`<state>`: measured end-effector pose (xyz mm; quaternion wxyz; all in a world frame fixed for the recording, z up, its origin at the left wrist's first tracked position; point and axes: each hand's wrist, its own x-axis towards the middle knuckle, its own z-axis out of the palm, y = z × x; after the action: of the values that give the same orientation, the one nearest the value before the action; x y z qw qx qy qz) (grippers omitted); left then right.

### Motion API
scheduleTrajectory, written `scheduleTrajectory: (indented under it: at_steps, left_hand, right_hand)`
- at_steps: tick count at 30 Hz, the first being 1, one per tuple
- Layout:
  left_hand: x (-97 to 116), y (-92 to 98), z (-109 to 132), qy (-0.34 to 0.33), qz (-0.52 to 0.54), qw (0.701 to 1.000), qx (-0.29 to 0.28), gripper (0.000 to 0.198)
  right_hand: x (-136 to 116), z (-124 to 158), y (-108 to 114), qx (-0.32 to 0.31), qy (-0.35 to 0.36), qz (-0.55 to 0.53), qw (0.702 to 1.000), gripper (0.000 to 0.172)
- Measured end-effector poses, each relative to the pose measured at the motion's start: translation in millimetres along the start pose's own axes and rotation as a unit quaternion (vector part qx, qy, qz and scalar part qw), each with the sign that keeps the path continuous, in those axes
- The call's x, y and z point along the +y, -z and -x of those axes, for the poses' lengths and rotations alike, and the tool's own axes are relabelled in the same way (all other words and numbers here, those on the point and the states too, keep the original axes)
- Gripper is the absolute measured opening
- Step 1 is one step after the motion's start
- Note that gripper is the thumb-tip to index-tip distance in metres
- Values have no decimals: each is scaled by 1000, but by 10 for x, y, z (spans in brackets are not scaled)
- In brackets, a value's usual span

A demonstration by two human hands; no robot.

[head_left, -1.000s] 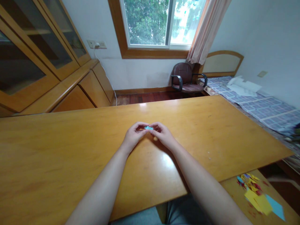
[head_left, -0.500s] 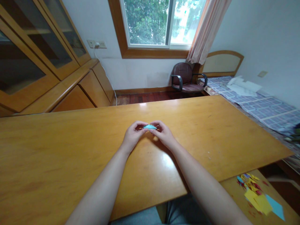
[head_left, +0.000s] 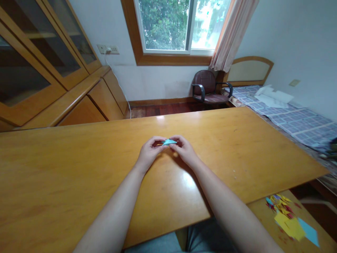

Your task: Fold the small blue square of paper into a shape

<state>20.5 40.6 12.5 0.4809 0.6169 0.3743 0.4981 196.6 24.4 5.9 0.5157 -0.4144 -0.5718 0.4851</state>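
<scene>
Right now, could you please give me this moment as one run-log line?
left hand: holds blue paper | right hand: holds same paper | position: over wooden table | lower right: yellow paper

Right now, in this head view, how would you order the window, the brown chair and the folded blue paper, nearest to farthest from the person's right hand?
From the right hand:
1. Folded blue paper: in its grasp, on its left side.
2. Brown chair: ahead, beyond the table.
3. Window: in the far wall, higher up.
</scene>
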Motion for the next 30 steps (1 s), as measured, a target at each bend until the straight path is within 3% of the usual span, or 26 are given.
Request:
scheduleTrajectory:
  at_steps: [8, 14, 21, 30]
  left_hand:
    - [7, -2, 6, -4, -4, 1000, -7, 25]
    - [1, -8, 10, -9, -8, 1000, -5, 20]
    - [-12, -15, 4, 3, 32, 999, 8, 25]
    - [-38, -4, 0, -32, -30, 999, 6, 17]
  right_hand:
    - [-2, 10, -23, -2, 12, 5, 1000, 19]
    - [-49, 35, -8, -25, 57, 74, 995, 20]
    - [-20, 37, -24, -12, 27, 13, 999, 18]
    - [-31, 25, -47, -18, 29, 59, 998, 18]
